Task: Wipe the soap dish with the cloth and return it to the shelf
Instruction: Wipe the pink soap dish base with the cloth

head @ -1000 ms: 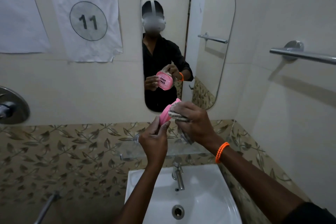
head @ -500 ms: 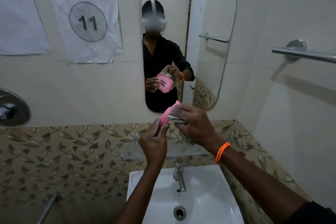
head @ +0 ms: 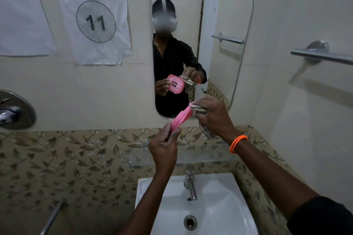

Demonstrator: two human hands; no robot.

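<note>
Both hands up over the basin [head: 225, 213], in front of the mirror [head: 225, 25]. Left hand [head: 163, 148] pinches the lower end of the pink soap dish [head: 181, 117], fingers curled round it, dish tilted on edge. Right hand [head: 214, 115] has the cloth [head: 198, 109] bunched in its closed fingers, pressed to the dish's upper end, loose tail hanging below. I judge we're mid-wipe: dish is off the glass shelf [head: 200, 153] and in the air above it. I can't tell how clean it is. Left to do: finish wiping, set it back on that shelf.
</note>
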